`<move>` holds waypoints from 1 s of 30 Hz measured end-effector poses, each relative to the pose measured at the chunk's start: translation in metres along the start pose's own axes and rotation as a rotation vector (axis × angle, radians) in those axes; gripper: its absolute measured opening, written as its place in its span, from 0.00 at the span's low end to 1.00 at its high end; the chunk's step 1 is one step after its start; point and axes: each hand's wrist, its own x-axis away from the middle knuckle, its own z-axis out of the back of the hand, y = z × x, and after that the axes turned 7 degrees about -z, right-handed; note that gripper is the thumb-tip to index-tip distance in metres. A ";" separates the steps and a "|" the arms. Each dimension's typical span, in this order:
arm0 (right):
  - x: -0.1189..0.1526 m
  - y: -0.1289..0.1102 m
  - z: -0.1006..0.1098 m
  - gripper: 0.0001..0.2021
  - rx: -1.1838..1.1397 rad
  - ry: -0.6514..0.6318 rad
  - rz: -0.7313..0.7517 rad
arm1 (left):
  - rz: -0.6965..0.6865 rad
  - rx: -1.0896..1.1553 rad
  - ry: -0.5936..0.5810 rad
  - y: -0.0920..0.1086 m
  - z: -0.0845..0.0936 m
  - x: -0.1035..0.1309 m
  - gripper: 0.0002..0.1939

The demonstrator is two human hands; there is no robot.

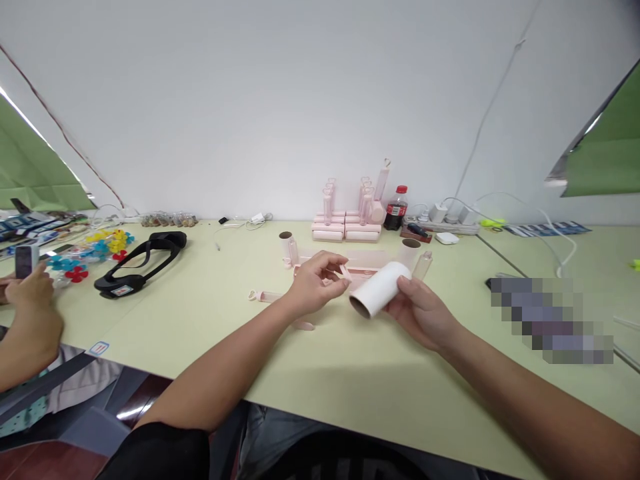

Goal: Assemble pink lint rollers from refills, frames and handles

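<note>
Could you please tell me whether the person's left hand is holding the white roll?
No, the right hand grips the white roll, while the left hand pinches a small pale pink piece.

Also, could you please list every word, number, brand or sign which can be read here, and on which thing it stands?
"11", it seems: sticker at the table's front edge.
Bottle label: lettering too blurred to read.
Headset label: too small to read.
Leaflets at right: too blurred to read.
White roll: no text visible.
</note>
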 end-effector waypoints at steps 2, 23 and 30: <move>0.003 0.002 -0.005 0.22 -0.021 -0.079 -0.078 | -0.075 -0.035 -0.089 0.002 -0.003 0.001 0.16; -0.005 -0.004 0.001 0.18 0.109 0.188 -0.110 | -0.449 -0.369 -0.300 0.005 -0.008 0.006 0.25; 0.003 -0.018 0.005 0.08 1.026 0.200 0.165 | -0.257 -0.302 0.101 0.006 0.005 0.006 0.22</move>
